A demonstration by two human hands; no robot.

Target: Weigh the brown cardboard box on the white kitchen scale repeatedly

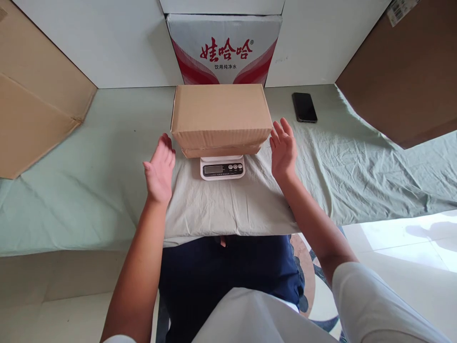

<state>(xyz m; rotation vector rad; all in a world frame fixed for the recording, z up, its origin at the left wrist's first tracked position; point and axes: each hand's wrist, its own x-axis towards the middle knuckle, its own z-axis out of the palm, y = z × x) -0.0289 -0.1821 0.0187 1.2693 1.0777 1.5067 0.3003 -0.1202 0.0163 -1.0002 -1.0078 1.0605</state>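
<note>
Head view: box (220, 112) between open hands.

Low surface under pale green sheet (89, 190); on it: white scale (222, 167), black phone (304, 106), water carton (224, 50).

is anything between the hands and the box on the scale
Nothing visible. The left hand and right hand are open on either side of the box, which sits on the scale, with only bare cloth in the gaps.

Closed brown cardboard box (220, 114) flat atop small white scale (222, 167)
</note>
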